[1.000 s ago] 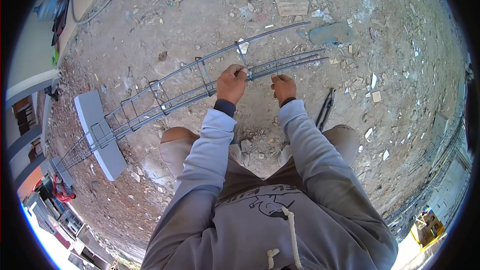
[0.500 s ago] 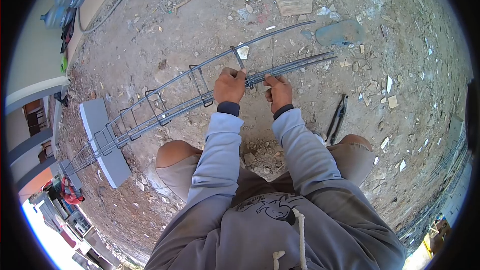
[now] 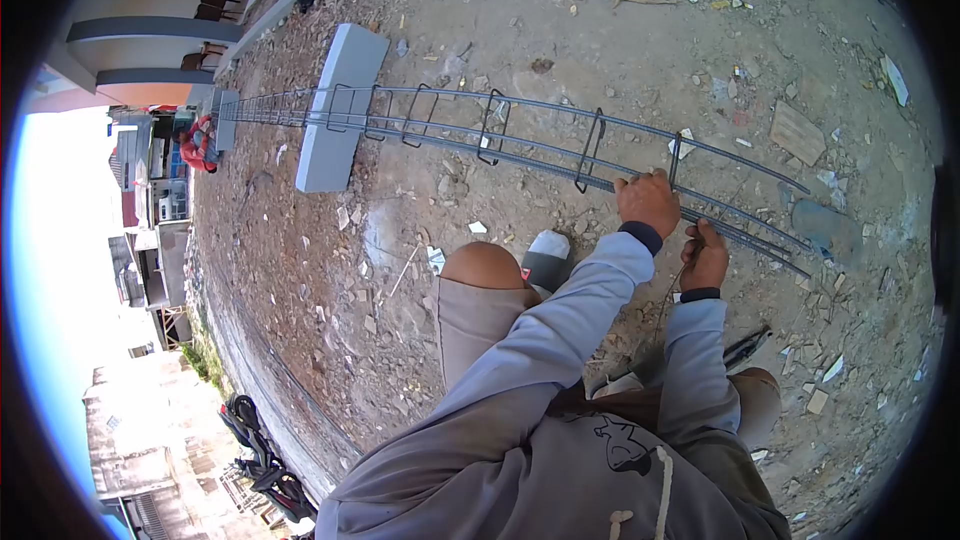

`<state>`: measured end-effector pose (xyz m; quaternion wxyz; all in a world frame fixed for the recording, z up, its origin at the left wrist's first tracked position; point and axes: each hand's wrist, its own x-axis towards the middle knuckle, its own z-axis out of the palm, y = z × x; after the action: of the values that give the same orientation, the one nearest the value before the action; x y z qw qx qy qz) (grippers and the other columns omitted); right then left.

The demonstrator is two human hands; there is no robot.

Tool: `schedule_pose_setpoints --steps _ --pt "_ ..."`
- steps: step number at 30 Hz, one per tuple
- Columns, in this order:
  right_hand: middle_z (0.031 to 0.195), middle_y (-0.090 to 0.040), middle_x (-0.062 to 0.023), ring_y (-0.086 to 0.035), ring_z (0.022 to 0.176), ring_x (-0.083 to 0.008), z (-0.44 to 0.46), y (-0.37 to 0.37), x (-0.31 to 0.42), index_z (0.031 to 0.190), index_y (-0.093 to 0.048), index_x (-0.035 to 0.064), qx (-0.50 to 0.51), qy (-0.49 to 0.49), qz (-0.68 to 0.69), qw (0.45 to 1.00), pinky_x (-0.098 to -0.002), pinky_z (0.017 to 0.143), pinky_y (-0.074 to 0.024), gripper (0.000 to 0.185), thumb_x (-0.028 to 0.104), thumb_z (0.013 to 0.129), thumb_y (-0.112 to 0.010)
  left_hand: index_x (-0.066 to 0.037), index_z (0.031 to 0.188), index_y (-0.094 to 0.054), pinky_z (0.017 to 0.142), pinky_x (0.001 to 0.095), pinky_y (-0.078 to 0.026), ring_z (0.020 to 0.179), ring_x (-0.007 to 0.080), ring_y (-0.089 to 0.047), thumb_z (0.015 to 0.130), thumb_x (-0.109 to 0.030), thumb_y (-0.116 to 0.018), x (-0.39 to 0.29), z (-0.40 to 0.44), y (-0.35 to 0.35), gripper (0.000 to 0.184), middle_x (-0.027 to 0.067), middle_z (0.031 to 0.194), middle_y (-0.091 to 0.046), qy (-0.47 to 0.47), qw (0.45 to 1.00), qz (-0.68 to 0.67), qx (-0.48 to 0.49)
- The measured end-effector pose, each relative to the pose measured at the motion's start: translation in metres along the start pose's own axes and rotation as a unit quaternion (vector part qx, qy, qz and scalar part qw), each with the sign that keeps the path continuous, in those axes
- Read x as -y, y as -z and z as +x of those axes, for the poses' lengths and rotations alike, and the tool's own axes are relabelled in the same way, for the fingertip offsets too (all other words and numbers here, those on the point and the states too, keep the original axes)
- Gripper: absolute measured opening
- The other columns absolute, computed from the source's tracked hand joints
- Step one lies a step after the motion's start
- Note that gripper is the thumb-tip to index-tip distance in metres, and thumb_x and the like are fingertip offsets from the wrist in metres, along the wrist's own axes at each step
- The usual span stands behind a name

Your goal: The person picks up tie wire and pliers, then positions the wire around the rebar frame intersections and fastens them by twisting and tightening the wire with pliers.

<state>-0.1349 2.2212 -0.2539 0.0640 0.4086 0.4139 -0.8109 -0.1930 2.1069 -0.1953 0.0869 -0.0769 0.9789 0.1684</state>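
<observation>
A long rebar cage point(image 3: 540, 152) runs from the far left to the right, its thin bars joined by bent square stirrups point(image 3: 592, 150). Near its right end, my left hand point(image 3: 648, 202) is closed around the lower bars beside a stirrup point(image 3: 676, 162). Just right of it and slightly lower, my right hand point(image 3: 705, 258) pinches a thin tie wire point(image 3: 663, 312) against the underside of the bars. The wire trails down towards my lap. The fingertips of both hands are partly hidden.
A grey slab point(image 3: 343, 110) supports the cage at left. A person in red point(image 3: 200, 145) crouches by its far end. Dark-handled pincers point(image 3: 745, 348) lie near my right knee. A wooden board piece point(image 3: 798, 133) and scattered rubble lie on the dirt beyond the cage.
My view has swung left, showing more of the cage's far end and the person in red. The right hand has drawn nearer my body; the wire that stretched beyond the bars now trails towards me.
</observation>
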Motion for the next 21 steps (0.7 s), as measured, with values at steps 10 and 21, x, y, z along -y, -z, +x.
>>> schedule_pose_setpoints --steps 10,21 --pt "0.091 -0.062 -0.0029 -0.056 0.068 -0.011 -0.014 -0.007 0.033 0.098 -0.056 0.0087 0.135 -0.015 -0.027 0.99 -0.0211 0.044 -0.0318 0.022 0.027 0.085 -0.058 -0.006 0.086 -0.063 0.072 0.0434 -0.05 0.081 0.035 -0.062 0.073 -0.017 -0.062 -0.03 -0.007 0.006 0.017 0.0184 0.085 -0.064 0.058 0.992 -0.102 -0.046" --pt "0.08 -0.058 -0.0011 -0.054 0.063 -0.0077 -0.009 -0.003 0.031 0.098 -0.054 0.0072 0.126 -0.051 -0.027 0.99 -0.0205 0.04 -0.0284 0.018 0.017 0.084 -0.055 -0.008 0.088 -0.066 0.073 0.0429 -0.05 0.083 0.0338 -0.063 0.073 -0.015 -0.059 -0.047 -0.012 0.007 0.018 0.0159 0.084 -0.066 0.075 0.991 -0.104 0.038"
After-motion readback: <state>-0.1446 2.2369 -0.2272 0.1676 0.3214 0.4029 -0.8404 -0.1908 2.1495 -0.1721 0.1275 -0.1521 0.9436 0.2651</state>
